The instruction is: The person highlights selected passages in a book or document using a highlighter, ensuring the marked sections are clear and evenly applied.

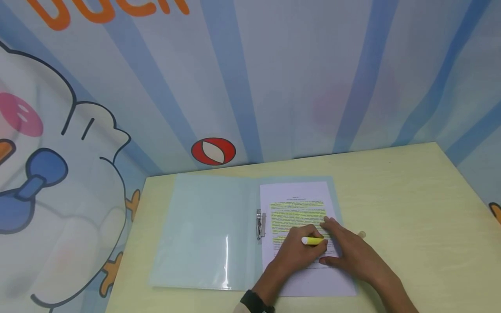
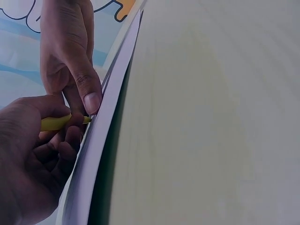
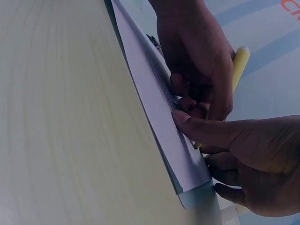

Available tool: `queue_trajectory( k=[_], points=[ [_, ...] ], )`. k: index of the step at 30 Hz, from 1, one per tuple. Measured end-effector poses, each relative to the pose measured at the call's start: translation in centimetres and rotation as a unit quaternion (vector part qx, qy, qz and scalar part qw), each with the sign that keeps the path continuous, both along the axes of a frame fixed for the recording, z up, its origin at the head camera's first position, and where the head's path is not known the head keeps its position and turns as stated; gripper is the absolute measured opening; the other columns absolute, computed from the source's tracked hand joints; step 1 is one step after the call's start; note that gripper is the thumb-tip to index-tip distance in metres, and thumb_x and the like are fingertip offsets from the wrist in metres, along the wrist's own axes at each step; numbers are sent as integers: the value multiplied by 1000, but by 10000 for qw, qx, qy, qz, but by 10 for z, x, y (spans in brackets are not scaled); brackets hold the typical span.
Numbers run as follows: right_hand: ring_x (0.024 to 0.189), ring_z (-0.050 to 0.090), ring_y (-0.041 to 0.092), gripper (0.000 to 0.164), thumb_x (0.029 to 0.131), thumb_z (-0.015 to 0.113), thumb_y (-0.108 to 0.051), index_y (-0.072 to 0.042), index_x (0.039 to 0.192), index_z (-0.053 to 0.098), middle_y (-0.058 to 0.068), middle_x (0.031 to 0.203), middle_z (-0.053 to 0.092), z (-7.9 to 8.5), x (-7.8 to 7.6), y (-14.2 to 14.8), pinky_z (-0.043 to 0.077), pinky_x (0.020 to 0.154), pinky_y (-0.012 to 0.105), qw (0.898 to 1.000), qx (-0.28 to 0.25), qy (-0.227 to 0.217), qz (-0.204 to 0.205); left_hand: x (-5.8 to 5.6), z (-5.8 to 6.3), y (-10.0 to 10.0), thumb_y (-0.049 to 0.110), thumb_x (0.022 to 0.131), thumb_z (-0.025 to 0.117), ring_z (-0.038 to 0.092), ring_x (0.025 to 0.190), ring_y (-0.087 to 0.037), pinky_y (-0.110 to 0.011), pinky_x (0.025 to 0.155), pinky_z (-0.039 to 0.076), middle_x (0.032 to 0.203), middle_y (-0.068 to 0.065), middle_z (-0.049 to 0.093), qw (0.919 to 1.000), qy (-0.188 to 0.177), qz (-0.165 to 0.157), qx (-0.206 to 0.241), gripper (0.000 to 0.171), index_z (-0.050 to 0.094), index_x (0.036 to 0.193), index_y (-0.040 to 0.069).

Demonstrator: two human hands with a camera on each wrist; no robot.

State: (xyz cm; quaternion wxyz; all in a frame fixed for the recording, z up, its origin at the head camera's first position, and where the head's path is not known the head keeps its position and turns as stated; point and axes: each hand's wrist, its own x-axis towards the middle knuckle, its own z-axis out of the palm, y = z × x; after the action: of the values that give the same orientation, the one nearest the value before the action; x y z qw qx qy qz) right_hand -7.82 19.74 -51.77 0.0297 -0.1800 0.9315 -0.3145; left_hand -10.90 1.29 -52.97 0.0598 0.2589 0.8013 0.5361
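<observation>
My left hand (image 1: 299, 250) pinches a yellow highlighter (image 1: 313, 241), its white end pointing left in the head view. In the left wrist view, the highlighter's tip (image 2: 87, 120) is at the paper, close to the other hand's thumb. The printed sheet (image 1: 313, 284) lies in an open pale-blue folder (image 1: 203, 221). Yellow marking covers the upper paragraphs and reaches lines beside my left hand. My right hand (image 1: 352, 252) rests on the sheet's right side with thumb and fingers extended and spread. Both hands hide part of the lower text.
A metal clip (image 1: 258, 226) sits along the folder's spine. The folder's transparent left cover lies flat on the light wooden table (image 1: 411, 208). Behind the table stands a wall (image 1: 289, 87) with blue stripes and cartoon figures.
</observation>
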Motion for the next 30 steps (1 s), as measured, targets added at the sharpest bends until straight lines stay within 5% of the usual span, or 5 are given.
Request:
queue_trajectory(
  k=[30],
  points=[
    [130, 36, 29, 90, 69, 78, -49, -14, 142, 37, 12, 146, 39, -2, -2, 1, 37, 97, 50, 9999, 152, 16, -39, 0, -1, 12, 18, 85, 66, 51, 61, -1, -16, 53, 42, 75, 12, 58, 9994, -343, -91, 46, 7, 60, 82, 20]
  ],
)
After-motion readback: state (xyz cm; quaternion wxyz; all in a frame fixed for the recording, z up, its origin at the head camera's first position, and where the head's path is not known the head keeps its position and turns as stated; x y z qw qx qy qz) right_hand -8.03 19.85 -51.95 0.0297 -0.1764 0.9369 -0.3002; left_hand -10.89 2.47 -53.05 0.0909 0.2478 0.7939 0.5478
